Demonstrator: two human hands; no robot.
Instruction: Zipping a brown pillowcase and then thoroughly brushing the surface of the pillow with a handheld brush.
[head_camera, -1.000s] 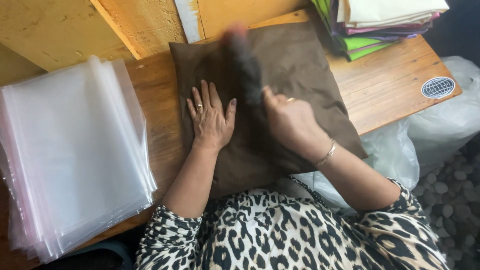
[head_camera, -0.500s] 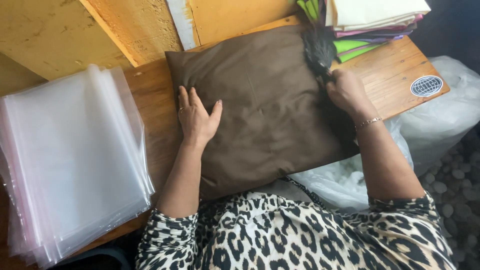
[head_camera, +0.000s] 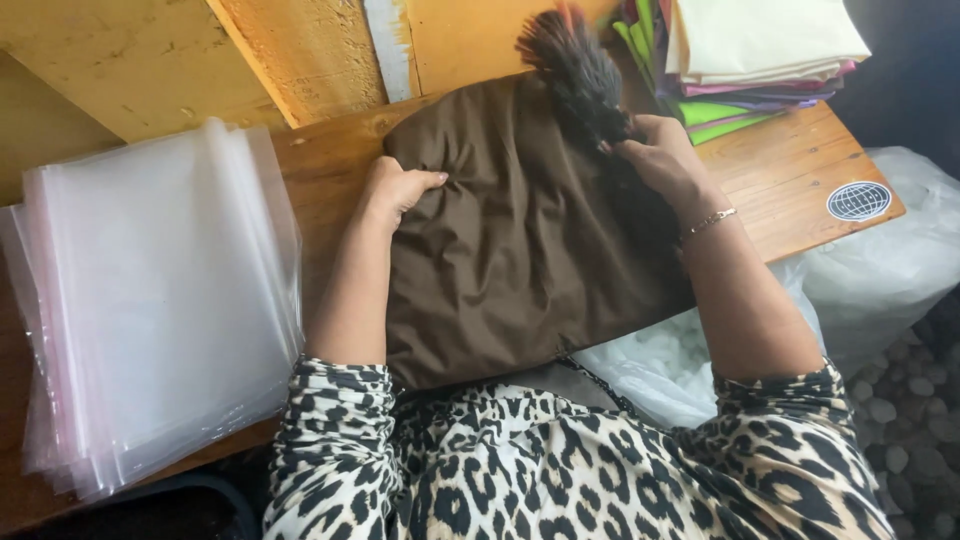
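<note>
Two hands on one brown cushion cover, which lies flat on the wooden desk right in front of the person, its near edge hanging off toward the lap.

Left hand: at the cover's left edge, upper part. Fingers curled over the edge, closed on the cloth, knuckles up. Reads as a grip on the seam rather than a flat press.

Right hand: at the upper right corner. Fingers pinched shut around a dark tassel, which stands up and is blurred. Thin bracelet on the wrist.

Around it: thick stack of clear plastic bags on the desk to the left, near the cover but not touching. Folded coloured fabrics piled at the far right corner, just behind the tassel. Round sticker on the desk's right end. White bags of stuffing below the desk at right.

Judgement on doing this well: the cloth shows creases fanning from the left grip toward the middle, so an even pull from both sides would flatten it best. Tassel looks loose-fibred; holding it near its root, not its tip, should spare the threads. The overhanging near edge could drag the cover off the desk if both grips slacken together.
</note>
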